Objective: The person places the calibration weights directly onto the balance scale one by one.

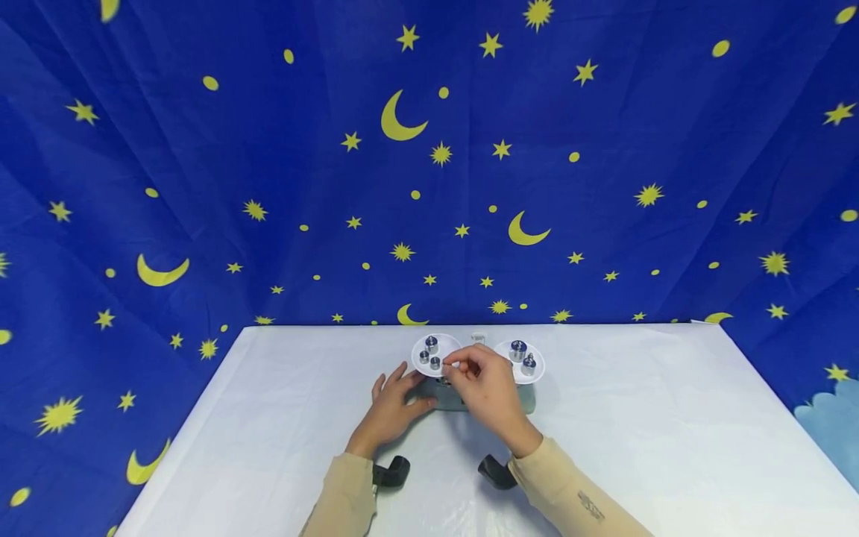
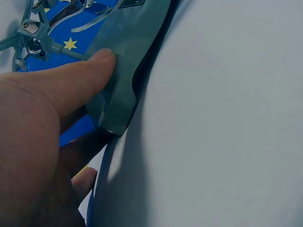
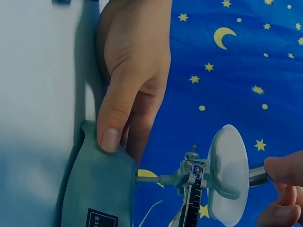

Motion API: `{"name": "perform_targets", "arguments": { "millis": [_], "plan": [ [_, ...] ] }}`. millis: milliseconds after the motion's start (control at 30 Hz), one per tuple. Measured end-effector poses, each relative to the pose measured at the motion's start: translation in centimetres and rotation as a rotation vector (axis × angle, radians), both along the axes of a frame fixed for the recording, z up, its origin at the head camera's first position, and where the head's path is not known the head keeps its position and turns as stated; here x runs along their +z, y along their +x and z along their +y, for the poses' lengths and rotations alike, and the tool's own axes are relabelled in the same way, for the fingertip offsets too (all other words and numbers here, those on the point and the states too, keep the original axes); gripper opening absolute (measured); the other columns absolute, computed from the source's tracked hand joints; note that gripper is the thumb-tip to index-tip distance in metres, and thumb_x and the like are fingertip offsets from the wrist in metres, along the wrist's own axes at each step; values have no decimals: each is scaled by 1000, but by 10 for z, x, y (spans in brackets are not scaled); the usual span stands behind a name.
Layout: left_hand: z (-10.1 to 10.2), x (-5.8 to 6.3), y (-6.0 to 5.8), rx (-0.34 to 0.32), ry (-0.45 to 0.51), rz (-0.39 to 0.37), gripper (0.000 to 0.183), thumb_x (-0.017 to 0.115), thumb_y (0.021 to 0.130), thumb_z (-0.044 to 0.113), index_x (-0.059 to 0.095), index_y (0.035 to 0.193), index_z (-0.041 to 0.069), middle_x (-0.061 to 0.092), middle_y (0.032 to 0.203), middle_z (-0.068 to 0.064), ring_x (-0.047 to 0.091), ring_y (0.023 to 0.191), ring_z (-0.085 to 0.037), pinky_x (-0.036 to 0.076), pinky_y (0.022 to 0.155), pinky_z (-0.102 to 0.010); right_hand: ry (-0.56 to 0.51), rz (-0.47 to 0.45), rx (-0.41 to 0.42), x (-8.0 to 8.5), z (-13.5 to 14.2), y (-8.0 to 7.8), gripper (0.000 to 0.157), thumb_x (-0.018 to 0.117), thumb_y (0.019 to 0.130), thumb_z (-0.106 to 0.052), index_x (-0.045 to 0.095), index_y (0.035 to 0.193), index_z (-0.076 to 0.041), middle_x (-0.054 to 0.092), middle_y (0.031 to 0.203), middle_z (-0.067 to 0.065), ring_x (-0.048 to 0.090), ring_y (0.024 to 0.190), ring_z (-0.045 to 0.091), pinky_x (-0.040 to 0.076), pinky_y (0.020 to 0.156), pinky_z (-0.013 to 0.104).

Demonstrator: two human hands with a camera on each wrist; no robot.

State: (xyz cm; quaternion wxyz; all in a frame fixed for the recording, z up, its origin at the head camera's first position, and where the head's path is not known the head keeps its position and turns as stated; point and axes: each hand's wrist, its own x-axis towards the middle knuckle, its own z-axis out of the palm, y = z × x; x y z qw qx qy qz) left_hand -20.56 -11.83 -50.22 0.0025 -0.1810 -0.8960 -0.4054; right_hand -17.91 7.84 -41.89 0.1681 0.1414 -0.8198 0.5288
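Note:
A green balance scale [image 1: 450, 400] stands on the table with two white pans. The left pan [image 1: 420, 365] holds several small metal weights [image 1: 432, 344]; the right pan [image 1: 539, 373] carries two more, one knobbed weight [image 1: 529, 364] among them. My left hand [image 1: 392, 410] grips the left end of the base, its thumb [image 2: 102, 61] on the front face and fingers behind. Over the left pan's right edge, my right hand [image 1: 486, 384] pinches with thumb and forefinger. In the right wrist view, a silver weight [image 3: 258, 176] shows between those fingertips and the pan.
The white table [image 1: 637, 418] extends around the scale. A blue curtain [image 1: 322, 186] with yellow stars and moons hangs behind it. Black wrist-camera mounts [image 1: 392, 472] stick out by both sleeves. A small clear item [image 1: 479, 338] lies behind the scale.

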Motion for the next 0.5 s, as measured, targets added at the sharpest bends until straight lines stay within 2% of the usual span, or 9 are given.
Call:
{"name": "perform_targets", "arguments": {
  "millis": [267,500],
  "plan": [
    [0,0,-1,-1,6,-9,57,72,91,32,58,141,8,56,145,-10,29,147,-42,1,116,-67,49,28,-37,1,-1,-5,8,77,83,-4,76,88,-10,53,72,-5,48,62,10,40,54,22],
    [0,1,0,-6,13,3,56,73,91,30,59,140,7,57,144,-12,29,146,-44,2,115,-69,123,151,-76,-1,-3,-11,8,78,81,-4,76,86,-10,52,71,-8,45,60,6,40,55,22]
  ]
}}
